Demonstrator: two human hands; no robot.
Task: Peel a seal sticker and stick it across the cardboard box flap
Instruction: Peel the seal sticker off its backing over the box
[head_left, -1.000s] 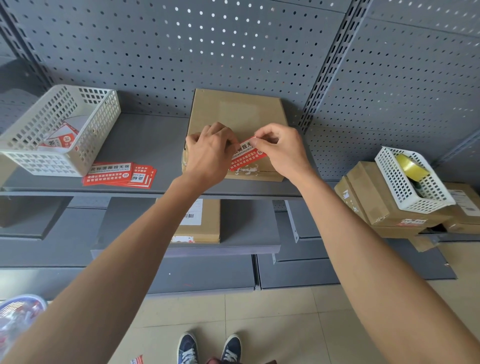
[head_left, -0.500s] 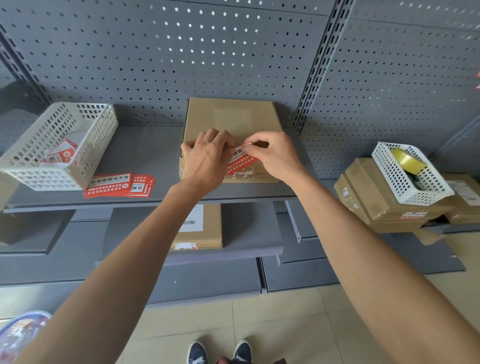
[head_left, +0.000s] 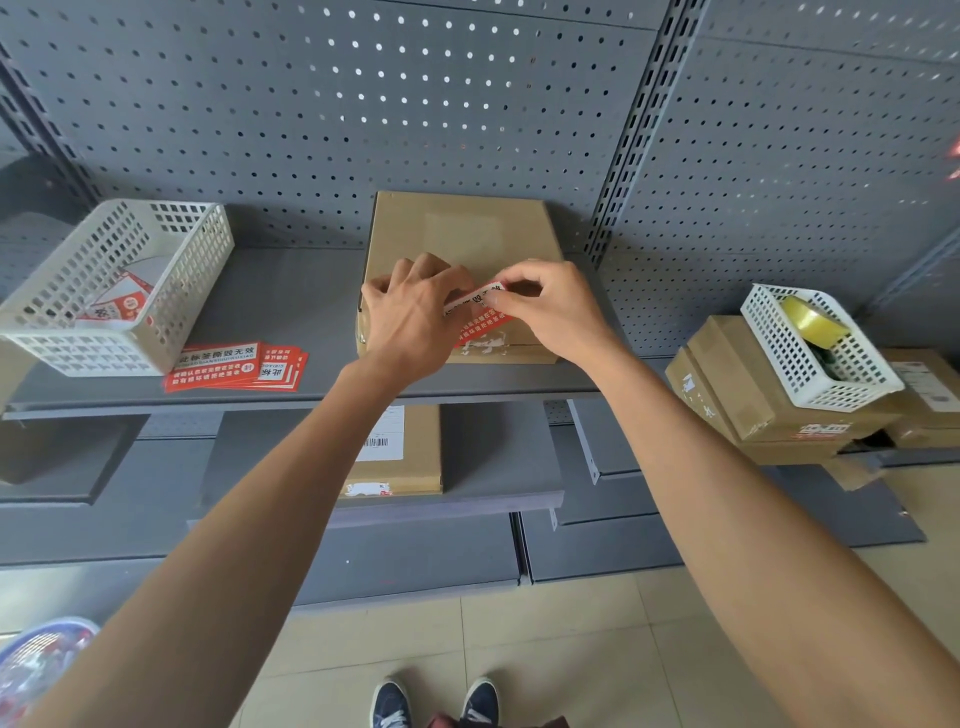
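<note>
A flat cardboard box (head_left: 462, 234) lies on the grey shelf (head_left: 291, 306), its front flap edge facing me. A red and white seal sticker (head_left: 480, 317) is held over the box's near edge, between both hands. My left hand (head_left: 415, 317) grips its left end, knuckles up. My right hand (head_left: 550, 306) pinches the upper right corner between thumb and forefinger. The sticker's left part is hidden under my left hand. I cannot tell whether the sticker touches the box.
A stack of red seal stickers (head_left: 239, 366) lies left of the box beside a white basket (head_left: 109, 291). At right, cardboard boxes (head_left: 743, 384) carry a white basket (head_left: 815, 348) with a yellow tape roll (head_left: 813, 322). Another box (head_left: 405, 452) sits on the lower shelf.
Both hands with the sticker have shifted slightly away from me, onto the box's top near edge. The right fingers now pinch the sticker's upper corner.
</note>
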